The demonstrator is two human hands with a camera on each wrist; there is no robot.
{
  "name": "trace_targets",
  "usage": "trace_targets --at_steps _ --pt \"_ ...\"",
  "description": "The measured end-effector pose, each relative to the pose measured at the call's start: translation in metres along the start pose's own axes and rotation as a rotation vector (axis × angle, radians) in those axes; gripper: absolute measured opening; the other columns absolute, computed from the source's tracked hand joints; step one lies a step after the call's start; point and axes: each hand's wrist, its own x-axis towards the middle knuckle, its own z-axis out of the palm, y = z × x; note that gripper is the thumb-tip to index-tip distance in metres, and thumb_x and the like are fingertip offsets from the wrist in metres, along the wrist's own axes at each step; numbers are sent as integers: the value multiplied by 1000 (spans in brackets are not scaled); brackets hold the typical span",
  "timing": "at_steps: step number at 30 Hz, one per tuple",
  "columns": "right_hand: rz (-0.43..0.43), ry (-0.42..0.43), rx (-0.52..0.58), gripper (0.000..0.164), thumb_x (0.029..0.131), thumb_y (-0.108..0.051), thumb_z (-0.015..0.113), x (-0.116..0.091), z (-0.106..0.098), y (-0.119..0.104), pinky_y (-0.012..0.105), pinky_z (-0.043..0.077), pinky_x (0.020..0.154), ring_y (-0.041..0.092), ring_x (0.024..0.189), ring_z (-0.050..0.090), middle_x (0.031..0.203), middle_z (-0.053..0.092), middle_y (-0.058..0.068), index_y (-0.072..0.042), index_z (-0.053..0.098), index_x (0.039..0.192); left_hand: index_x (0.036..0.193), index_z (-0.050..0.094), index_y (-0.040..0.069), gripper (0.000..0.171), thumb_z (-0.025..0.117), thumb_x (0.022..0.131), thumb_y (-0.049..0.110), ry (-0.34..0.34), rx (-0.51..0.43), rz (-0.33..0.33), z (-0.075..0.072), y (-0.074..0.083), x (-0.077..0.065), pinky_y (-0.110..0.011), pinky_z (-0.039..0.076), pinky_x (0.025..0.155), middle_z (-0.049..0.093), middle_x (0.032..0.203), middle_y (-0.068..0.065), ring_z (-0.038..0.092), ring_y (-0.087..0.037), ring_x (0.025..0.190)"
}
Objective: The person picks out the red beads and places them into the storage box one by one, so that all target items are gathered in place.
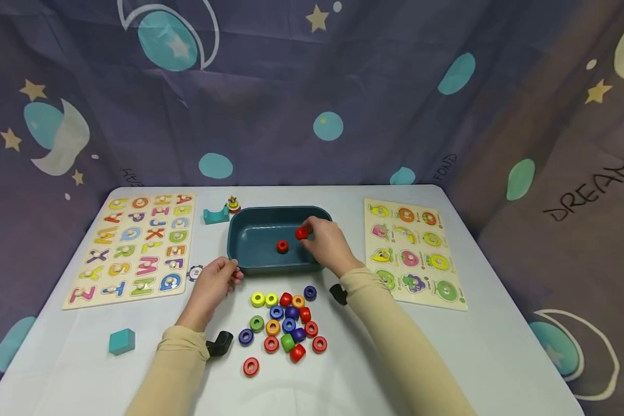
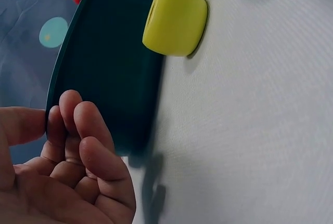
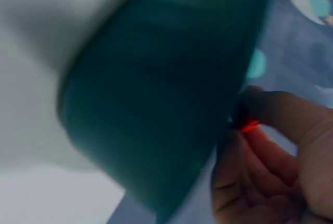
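Note:
A dark teal tray (image 1: 255, 264) stands at the back middle of the table. My left hand (image 1: 216, 287) pinches its front left corner; in the left wrist view the thumb (image 2: 23, 125) and fingertips meet at the rim. Over the tray's right part, my right hand (image 1: 329, 242) holds a red bead (image 1: 301, 233) between thumb and fingers. The right wrist view is blurred, with only a sliver of that bead's red showing. Another red bead (image 1: 282, 247) lies inside the tray.
Several loose beads (image 1: 289, 325) in red, yellow, blue, green, orange and purple lie in front of the tray. An alphabet board (image 1: 130, 251) is at left, a fruit board (image 1: 415, 253) at right. Small teal blocks (image 1: 122, 341) and a tiny ring stacker (image 1: 233, 204) also sit there.

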Motion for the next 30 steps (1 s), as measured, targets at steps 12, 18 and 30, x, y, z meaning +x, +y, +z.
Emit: trace_targets --at_steps 12,18,30 --pt "124 -214 -179 17 83 -16 76 30 19 5 32 52 68 19 71 60 85 66 5 -9 63 92 97 57 5 31 41 103 31 -22 -15 30 4 0 -4 -30 45 69 60 89 -4 55 -20 81" --pt "115 -221 -179 17 84 -15 74 30 23 4 31 50 65 19 71 59 85 64 5 -7 63 95 100 57 4 33 41 103 32 -20 -7 14 1 0 -3 -29 45 71 60 89 -4 55 -20 83" --pt "-97 -44 134 16 90 -22 67 -24 -12 -13 27 50 66 12 74 57 91 67 -5 -15 67 104 99 57 6 32 42 103 34 -13 2 16 -2 -2 0 -29 46 71 60 90 -4 55 -20 83"
